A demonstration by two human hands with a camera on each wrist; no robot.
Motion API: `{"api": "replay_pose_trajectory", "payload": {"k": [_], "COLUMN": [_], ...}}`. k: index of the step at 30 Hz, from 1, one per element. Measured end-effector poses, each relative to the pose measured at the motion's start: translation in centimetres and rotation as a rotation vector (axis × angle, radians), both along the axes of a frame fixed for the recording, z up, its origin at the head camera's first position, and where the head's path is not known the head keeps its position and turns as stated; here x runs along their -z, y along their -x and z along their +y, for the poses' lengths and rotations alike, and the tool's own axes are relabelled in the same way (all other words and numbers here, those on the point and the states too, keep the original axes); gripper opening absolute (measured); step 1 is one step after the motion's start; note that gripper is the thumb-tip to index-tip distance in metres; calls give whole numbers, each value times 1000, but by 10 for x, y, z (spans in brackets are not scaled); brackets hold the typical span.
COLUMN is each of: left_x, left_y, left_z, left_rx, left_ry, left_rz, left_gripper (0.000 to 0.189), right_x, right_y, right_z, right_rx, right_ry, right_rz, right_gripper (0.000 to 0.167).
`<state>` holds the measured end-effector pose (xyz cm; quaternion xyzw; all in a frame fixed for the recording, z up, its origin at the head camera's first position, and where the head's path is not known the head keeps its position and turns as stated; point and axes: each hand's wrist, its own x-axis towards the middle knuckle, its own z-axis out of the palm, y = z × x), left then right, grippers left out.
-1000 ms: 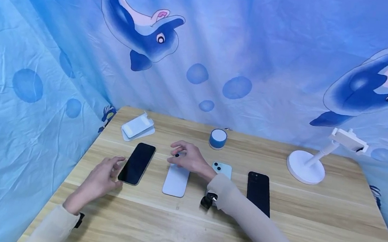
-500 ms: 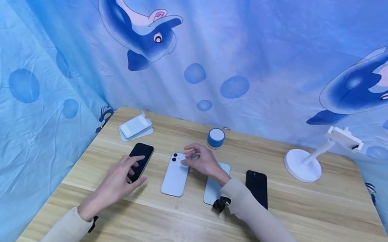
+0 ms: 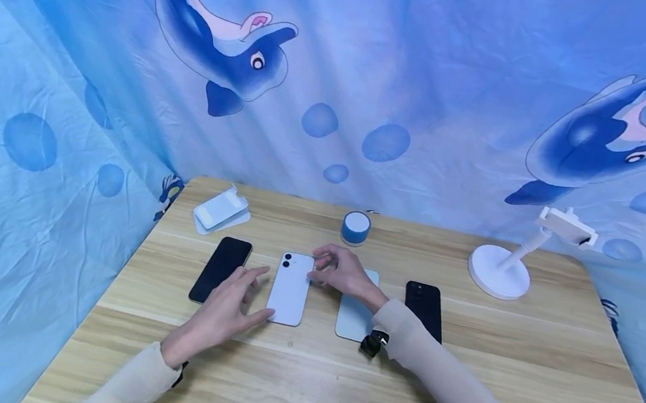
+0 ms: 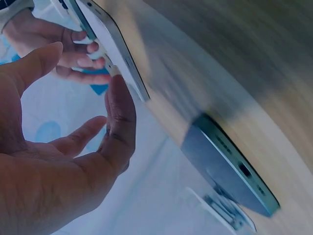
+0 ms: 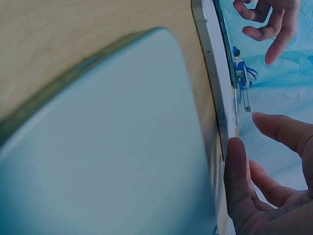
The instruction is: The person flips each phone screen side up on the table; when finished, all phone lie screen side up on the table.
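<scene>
A white phone lies back up on the table, its two lenses at the top left. My left hand is at its left side, thumb near the lower left corner and fingers spread apart. On the other side, my right hand has bent fingers and thumb right at the upper right edge. Neither hand closes round the phone. Left of it lies a dark phone, screen up, partly overlapped by my left hand. A pale mint phone is under my right wrist, its upper part hidden.
A black phone lies right of the mint one, partly behind my right sleeve. At the back are white flat cases, a small blue and white cylinder and a white phone stand. A dolphin-print curtain borders the table.
My left hand has moved right, from the dark phone's left edge across it to the white phone. My right hand has shifted right, off the white phone's top to its right edge.
</scene>
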<state>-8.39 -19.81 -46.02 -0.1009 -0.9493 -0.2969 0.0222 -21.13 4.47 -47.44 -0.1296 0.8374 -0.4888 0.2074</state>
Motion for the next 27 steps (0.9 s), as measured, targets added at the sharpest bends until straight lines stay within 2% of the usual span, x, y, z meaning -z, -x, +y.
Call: {"api": "replay_pose_trajectory", "payload": {"k": [8, 18, 27], "left_x": [3, 7, 9], "left_y": [1, 1, 4], "left_z": [19, 35, 45], "left_rx": [-10, -44, -46], "left_ry": [40, 63, 122], "left_rz": [-90, -120, -139], "left_gripper": [84, 83, 87], "right_x": [5, 7, 5], "right_y": [2, 4, 5], "right_z": [2, 2, -1], "right_rx": [0, 6, -9], "right_ry": [-12, -21, -99], "right_rz": [-11, -22, 38], "right_gripper": [48, 49, 48]}}
